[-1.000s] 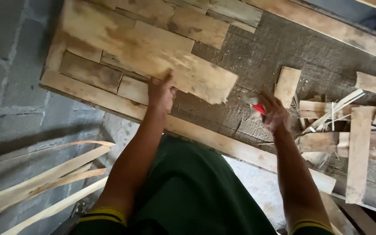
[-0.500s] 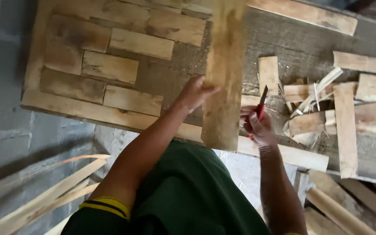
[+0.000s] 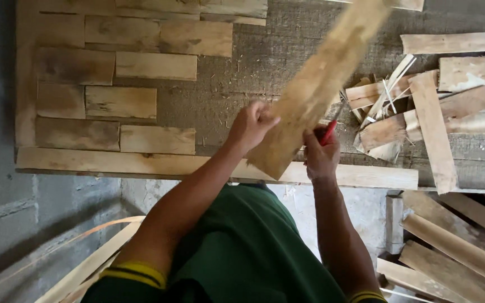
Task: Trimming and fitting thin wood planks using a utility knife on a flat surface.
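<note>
A long wooden plank (image 3: 321,84) slanted up between both hands (blurred); the left hand (image 3: 251,124) clenched its lower edge, the right hand (image 3: 321,154) gripped a red-handled tool (image 3: 328,132).

Soft, even daylight; the raised plank (image 3: 324,84) is motion-blurred, the rest sharp.

Left hand (image 3: 252,124) fisted, right hand (image 3: 321,154) clenched, forearms extended

A grey block wall (image 3: 7,213) is seen at left; pale concrete floor (image 3: 360,224) (daylit, dusty) is seen below.
</note>
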